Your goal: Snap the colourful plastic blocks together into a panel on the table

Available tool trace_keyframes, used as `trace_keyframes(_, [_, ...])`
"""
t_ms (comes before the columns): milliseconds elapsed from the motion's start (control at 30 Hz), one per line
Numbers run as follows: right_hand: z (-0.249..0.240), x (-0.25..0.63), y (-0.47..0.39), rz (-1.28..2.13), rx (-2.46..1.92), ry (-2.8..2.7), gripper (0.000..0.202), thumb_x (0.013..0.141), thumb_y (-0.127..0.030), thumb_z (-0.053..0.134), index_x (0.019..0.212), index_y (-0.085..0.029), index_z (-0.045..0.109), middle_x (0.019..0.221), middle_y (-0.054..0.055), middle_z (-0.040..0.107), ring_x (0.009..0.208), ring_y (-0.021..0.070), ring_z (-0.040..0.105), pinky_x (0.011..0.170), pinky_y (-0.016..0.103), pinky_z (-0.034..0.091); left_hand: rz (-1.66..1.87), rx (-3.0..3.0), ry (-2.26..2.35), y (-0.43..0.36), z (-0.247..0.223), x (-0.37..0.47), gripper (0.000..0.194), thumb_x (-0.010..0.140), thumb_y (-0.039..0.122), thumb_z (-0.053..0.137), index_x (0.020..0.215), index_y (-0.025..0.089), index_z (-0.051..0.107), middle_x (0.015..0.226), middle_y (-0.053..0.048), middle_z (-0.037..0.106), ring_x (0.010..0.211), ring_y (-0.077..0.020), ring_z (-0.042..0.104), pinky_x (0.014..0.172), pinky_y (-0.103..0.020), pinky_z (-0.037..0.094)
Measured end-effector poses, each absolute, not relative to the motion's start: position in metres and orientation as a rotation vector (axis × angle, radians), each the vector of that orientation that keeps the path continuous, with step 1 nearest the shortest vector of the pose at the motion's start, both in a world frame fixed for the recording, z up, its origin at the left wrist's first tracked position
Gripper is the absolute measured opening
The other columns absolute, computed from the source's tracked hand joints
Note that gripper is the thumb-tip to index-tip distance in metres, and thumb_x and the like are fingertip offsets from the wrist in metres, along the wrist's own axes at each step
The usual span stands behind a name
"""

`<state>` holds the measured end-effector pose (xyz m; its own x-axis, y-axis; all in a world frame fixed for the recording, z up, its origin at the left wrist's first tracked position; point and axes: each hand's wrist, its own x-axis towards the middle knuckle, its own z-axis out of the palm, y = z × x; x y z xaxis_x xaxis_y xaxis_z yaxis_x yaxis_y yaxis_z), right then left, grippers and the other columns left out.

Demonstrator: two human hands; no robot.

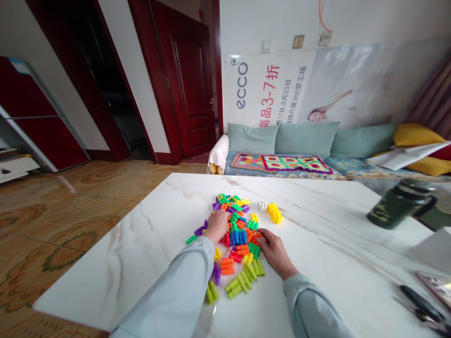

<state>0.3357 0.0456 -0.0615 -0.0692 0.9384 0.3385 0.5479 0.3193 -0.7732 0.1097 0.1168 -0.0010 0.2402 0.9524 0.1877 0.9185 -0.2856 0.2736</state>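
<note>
A pile of small plastic bullet-shaped building pieces point(238, 237) in several colours lies on the white marbled table point(148, 244). My left hand point(217, 226) reaches into the pile's left side, fingers curled down; whatever they pinch is hidden. At the right edge, the thumb and forefinger of my right hand point(276, 251) close about an orange piece point(258, 237). Joined blue pieces point(238, 237) lie between the hands. Nearer to me are lime-green pieces point(242, 280) and an orange block point(227, 266). Beyond the right hand sit a yellow cluster point(274, 213) and a white cluster point(262, 205).
On the table's right stand a dark green flask point(401, 203) and, nearer, scissors point(423, 305) with black handles beside a phone point(437, 286). Behind the table is a sofa with teal cushions point(306, 138). A red door point(186, 80) stands at the back.
</note>
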Motion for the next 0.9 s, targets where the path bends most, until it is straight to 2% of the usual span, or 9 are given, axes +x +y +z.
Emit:
trace_keyframes(100, [-0.059, 0.336, 0.044, 0.545, -1.298, -1.782, 0.031, 0.09, -0.036, 0.05, 0.107, -0.015, 0.066, 0.089, 0.008, 0.068, 0.072, 0.0176, 0.061, 0.069, 0.03, 0.051, 0.442, 2.41, 1.84, 0.118, 0.004, 0.113, 0.026, 0.082, 0.005, 0.051, 0.092, 0.017, 0.072, 0.094, -0.012, 0.069, 0.095, -0.0259, 0.065, 0.084, -0.038, 0.052])
trace_keyframes(167, [-0.056, 0.335, 0.044, 0.524, -1.251, -1.802, 0.031, 0.093, -0.036, 0.047, 0.103, -0.016, 0.068, 0.091, 0.009, 0.066, 0.076, 0.0178, 0.062, 0.07, 0.03, 0.051, 0.477, 2.437, 1.85, 0.115, 0.01, 0.118, 0.028, 0.082, 0.004, 0.049, 0.094, 0.015, 0.071, 0.099, -0.015, 0.067, 0.101, -0.0272, 0.062, 0.089, -0.04, 0.05])
trace_keyframes(267, [-0.054, 0.335, 0.044, 0.486, -1.218, -1.768, 0.03, 0.093, -0.035, 0.046, 0.097, -0.017, 0.069, 0.092, 0.01, 0.065, 0.078, 0.0181, 0.062, 0.07, 0.029, 0.05, 0.57, 2.551, 1.724, 0.109, 0.016, 0.136, 0.035, 0.085, 0.005, 0.044, 0.11, 0.016, 0.066, 0.116, -0.013, 0.063, 0.115, -0.0242, 0.055, 0.102, -0.039, 0.043])
trace_keyframes(367, [-0.056, 0.336, 0.046, 0.432, -1.252, -1.702, 0.024, 0.09, -0.031, 0.047, 0.091, -0.017, 0.067, 0.084, 0.007, 0.064, 0.07, 0.0167, 0.059, 0.066, 0.029, 0.049, 0.56, 2.695, 1.452, 0.107, 0.012, 0.166, 0.04, 0.087, 0.01, 0.045, 0.122, 0.022, 0.061, 0.128, -0.007, 0.059, 0.12, -0.019, 0.051, 0.108, -0.033, 0.038])
trace_keyframes(500, [-0.062, 0.339, 0.049, 0.427, -1.286, -1.688, 0.019, 0.084, -0.026, 0.048, 0.085, -0.017, 0.065, 0.077, 0.004, 0.062, 0.064, 0.015, 0.056, 0.061, 0.027, 0.046, 0.42, 2.802, 1.213, 0.111, -0.005, 0.198, 0.037, 0.086, 0.017, 0.049, 0.12, 0.024, 0.062, 0.139, -0.007, 0.053, 0.127, -0.0244, 0.047, 0.111, -0.045, 0.034])
trace_keyframes(600, [-0.065, 0.339, 0.05, 0.433, -1.306, -1.694, 0.017, 0.08, -0.021, 0.048, 0.083, -0.018, 0.064, 0.075, 0.002, 0.061, 0.061, 0.0141, 0.054, 0.059, 0.026, 0.043, 0.332, 2.831, 1.171, 0.114, -0.014, 0.203, 0.028, 0.082, 0.018, 0.054, 0.106, 0.02, 0.068, 0.127, -0.011, 0.061, 0.122, -0.0291, 0.05, 0.109, -0.053, 0.034])
trace_keyframes(733, [-0.063, 0.337, 0.05, 0.489, -1.353, -1.705, 0.015, 0.079, -0.022, 0.049, 0.08, -0.018, 0.064, 0.072, 0.002, 0.061, 0.061, 0.0143, 0.053, 0.059, 0.025, 0.042, 0.298, 2.852, 1.205, 0.112, -0.016, 0.191, 0.021, 0.08, 0.015, 0.053, 0.091, 0.015, 0.071, 0.102, -0.014, 0.067, 0.108, -0.0301, 0.057, 0.105, -0.052, 0.037])
trace_keyframes(900, [-0.057, 0.335, 0.046, 0.529, -1.363, -1.7, 0.015, 0.08, -0.025, 0.05, 0.079, -0.018, 0.062, 0.071, 0.002, 0.059, 0.061, 0.0141, 0.051, 0.059, 0.026, 0.042, 0.306, 2.858, 1.241, 0.102, 0.0, 0.165, 0.019, 0.083, 0.016, 0.055, 0.082, 0.02, 0.073, 0.095, -0.01, 0.067, 0.11, -0.0269, 0.056, 0.114, -0.049, 0.025])
